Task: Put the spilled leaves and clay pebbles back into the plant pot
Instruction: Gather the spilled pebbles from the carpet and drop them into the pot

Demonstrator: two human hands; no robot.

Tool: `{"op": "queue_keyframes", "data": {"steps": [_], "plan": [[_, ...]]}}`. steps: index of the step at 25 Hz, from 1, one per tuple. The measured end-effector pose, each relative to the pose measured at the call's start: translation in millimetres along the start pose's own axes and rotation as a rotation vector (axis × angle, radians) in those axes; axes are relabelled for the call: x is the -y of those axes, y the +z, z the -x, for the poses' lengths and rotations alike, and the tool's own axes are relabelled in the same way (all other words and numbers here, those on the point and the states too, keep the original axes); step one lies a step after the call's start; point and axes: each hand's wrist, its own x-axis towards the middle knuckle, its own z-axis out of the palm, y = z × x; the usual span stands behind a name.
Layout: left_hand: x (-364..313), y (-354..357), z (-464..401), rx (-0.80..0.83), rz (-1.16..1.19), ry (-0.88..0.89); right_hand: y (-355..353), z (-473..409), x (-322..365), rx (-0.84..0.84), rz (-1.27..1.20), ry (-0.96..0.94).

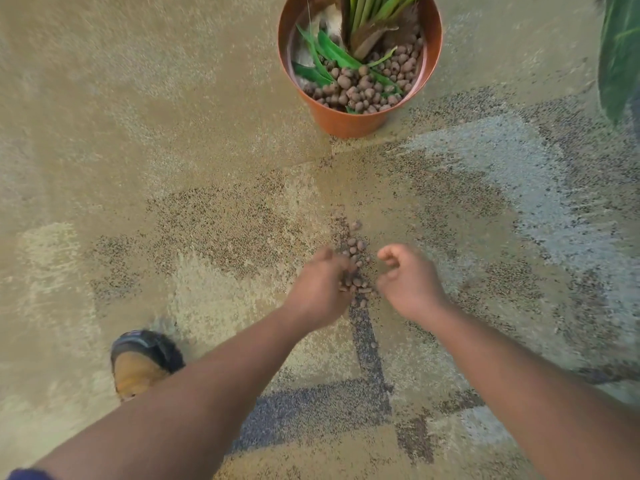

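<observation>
A terracotta-coloured plant pot [346, 123] stands on the carpet at the top centre, holding a green plant, loose green leaves and many brown clay pebbles. A small heap of spilled clay pebbles [356, 251] lies on the carpet below it. My left hand [320, 289] is cupped against the left side of the heap, with pebbles against its fingers. My right hand [408, 278] is on the right side of the heap, fingers curled inward, with nothing visibly in it. Both hands are a little blurred.
The floor is a patterned beige, grey and dark carpet [173, 168]. My foot in a tan and black shoe [142, 362] stands at the lower left. A large green leaf [620, 53] of another plant hangs in at the top right edge.
</observation>
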Motion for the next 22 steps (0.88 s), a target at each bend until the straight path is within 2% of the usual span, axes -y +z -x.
{"op": "queue_keyframes", "data": {"steps": [2, 6, 10, 14, 22], "plan": [[10, 20, 6, 0.056, -0.050, 0.041, 18, 5, -13, 0.075, 0.123, 0.001], [10, 35, 6, -0.041, -0.133, 0.066, 45, 11, -30, 0.042, 0.276, -0.086], [8, 37, 2, -0.050, -0.145, 0.103, 48, 9, -30, -0.003, 0.272, -0.155], [12, 39, 0, -0.031, -0.167, 0.156, 43, 5, -28, 0.038, 0.277, -0.168], [16, 42, 6, -0.070, -0.067, 0.156, 38, 7, -26, 0.044, 0.281, -0.211]]}}
